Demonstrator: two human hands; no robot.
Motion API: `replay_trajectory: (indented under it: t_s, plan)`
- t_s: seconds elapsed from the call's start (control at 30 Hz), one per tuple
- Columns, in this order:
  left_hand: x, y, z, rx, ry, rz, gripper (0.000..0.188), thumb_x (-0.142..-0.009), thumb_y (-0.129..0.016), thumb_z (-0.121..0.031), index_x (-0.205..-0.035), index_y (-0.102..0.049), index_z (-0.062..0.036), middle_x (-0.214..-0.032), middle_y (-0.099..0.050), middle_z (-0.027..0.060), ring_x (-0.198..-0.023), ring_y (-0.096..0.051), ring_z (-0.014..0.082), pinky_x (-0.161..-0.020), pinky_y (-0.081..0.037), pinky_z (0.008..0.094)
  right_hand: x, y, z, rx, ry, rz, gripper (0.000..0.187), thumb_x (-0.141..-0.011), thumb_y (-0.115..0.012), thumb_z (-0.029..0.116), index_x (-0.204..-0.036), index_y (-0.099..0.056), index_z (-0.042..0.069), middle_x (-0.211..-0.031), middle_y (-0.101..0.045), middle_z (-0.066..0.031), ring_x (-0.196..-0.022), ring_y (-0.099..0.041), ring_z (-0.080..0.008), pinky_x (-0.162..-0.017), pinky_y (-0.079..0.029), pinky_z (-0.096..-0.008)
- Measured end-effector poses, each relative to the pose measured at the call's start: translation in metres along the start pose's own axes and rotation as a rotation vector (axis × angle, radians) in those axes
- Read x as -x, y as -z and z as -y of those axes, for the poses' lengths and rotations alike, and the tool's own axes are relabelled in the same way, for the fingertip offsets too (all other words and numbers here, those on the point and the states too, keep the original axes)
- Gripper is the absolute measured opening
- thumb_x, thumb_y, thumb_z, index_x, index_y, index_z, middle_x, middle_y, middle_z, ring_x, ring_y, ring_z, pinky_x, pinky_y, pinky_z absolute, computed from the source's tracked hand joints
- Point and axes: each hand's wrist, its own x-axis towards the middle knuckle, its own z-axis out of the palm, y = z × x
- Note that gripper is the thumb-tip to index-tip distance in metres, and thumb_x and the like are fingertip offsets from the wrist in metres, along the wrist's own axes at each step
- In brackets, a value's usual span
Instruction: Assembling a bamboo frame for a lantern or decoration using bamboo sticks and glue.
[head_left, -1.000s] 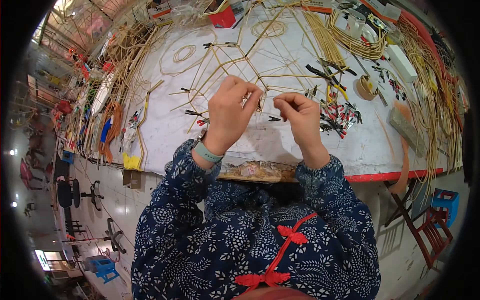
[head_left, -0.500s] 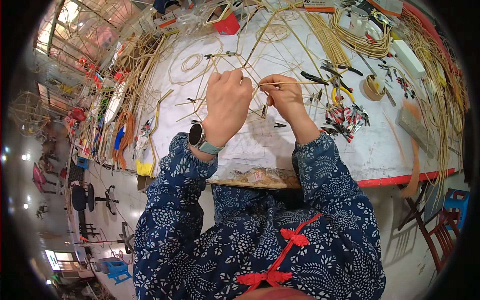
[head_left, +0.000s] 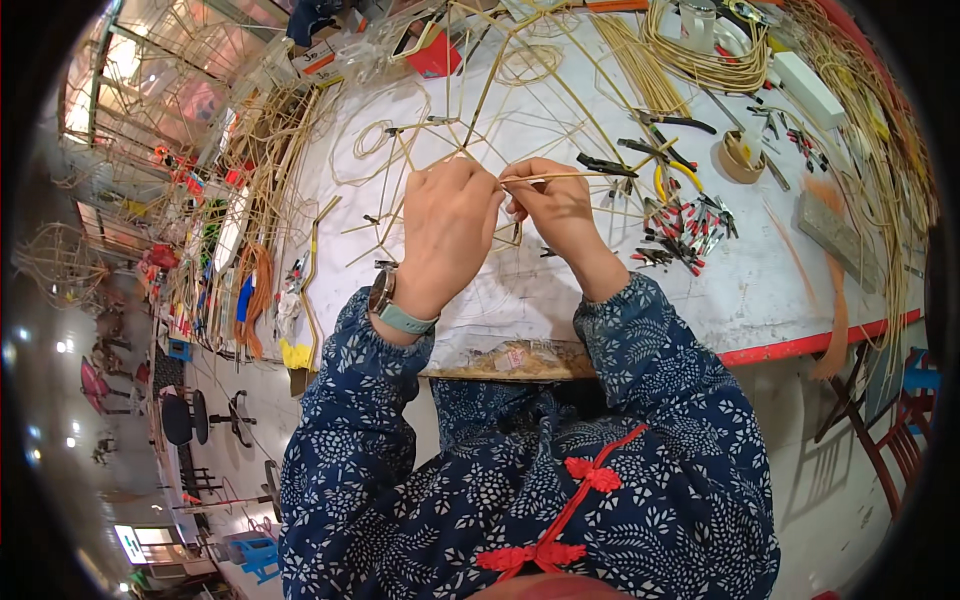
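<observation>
My left hand (head_left: 446,215), with a watch (head_left: 385,292) on its wrist, is closed over part of a bamboo-strip frame (head_left: 483,88); its back hides what its fingers grip. Right against it, my right hand (head_left: 560,215) pinches a thin bamboo strip (head_left: 570,176) between thumb and fingers. That strip runs rightward, and its far end meets a black clip (head_left: 606,165). The fingertips of both hands nearly touch. Around them the frame spreads over white paper (head_left: 690,290), with small black clips at several of its joints.
Yellow-handled pliers (head_left: 677,180) and a pile of red-and-black clips (head_left: 690,230) lie to the right. Beyond are a tape roll (head_left: 740,158), a coil of cane (head_left: 700,62), a grey stone block (head_left: 836,240) and a red box (head_left: 434,55). Loose strips crowd both sides.
The view has shifted slightly. My hands have come closer together, with the right fingertips now against the left hand. The pinched strip still points right.
</observation>
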Motion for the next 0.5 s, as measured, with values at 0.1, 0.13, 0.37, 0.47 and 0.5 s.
replay_trajectory:
  t_s: [0.1, 0.13, 0.37, 0.47, 0.5]
  plan:
    - [0.002, -0.005, 0.002, 0.120, -0.065, 0.049, 0.008, -0.078, -0.067, -0.012, -0.074, -0.061, -0.0093, -0.072, -0.057, 0.0012, -0.077, -0.056, 0.0219, -0.073, -0.036, 0.0370, 0.002, 0.001, -0.004, 0.012, 0.007, -0.014, 0.009, -0.086, -0.063, 0.005, -0.090, -0.067, -0.003, -0.069, -0.064, -0.0040, -0.061, -0.061, -0.0093, -0.057, -0.051, -0.0213]
    - [0.003, -0.006, 0.004, 0.120, -0.068, 0.052, 0.008, -0.078, -0.067, -0.012, -0.074, -0.061, -0.0093, -0.072, -0.057, 0.0012, -0.077, -0.056, 0.0219, -0.073, -0.036, 0.0370, 0.003, 0.000, -0.006, 0.009, 0.007, -0.018, 0.009, -0.086, -0.063, 0.005, -0.090, -0.067, -0.003, -0.069, -0.064, -0.0040, -0.061, -0.061, -0.0093, -0.057, -0.051, -0.0213]
    - [0.002, -0.007, 0.017, 0.196, -0.142, 0.131, 0.005, -0.076, -0.070, -0.013, -0.080, -0.068, -0.0111, -0.086, -0.068, -0.0021, -0.081, -0.058, 0.0179, -0.076, -0.037, 0.0341, 0.007, 0.004, -0.023, 0.259, 0.196, -0.110, 0.010, -0.083, -0.066, 0.003, -0.090, -0.067, -0.005, -0.083, -0.068, -0.0074, -0.070, -0.067, -0.0124, -0.064, -0.055, -0.0233]
    - [0.003, -0.010, 0.020, 0.187, -0.149, 0.114, 0.006, -0.075, -0.071, -0.013, -0.080, -0.068, -0.0111, -0.087, -0.068, -0.0027, -0.080, -0.058, 0.0168, -0.075, -0.037, 0.0337, 0.010, 0.009, -0.017, 0.357, 0.249, -0.100, 0.010, -0.083, -0.066, 0.002, -0.090, -0.067, -0.005, -0.087, -0.068, -0.0077, -0.070, -0.067, -0.0121, -0.063, -0.054, -0.0232]
    - [0.003, -0.011, 0.021, 0.182, -0.152, 0.104, 0.006, -0.075, -0.072, -0.013, -0.080, -0.069, -0.0111, -0.088, -0.069, -0.0030, -0.080, -0.058, 0.0163, -0.075, -0.037, 0.0335, 0.012, 0.010, -0.013, 0.408, 0.277, -0.093, 0.010, -0.083, -0.066, 0.002, -0.090, -0.067, -0.005, -0.088, -0.067, -0.0079, -0.070, -0.066, -0.0120, -0.063, -0.054, -0.0231]
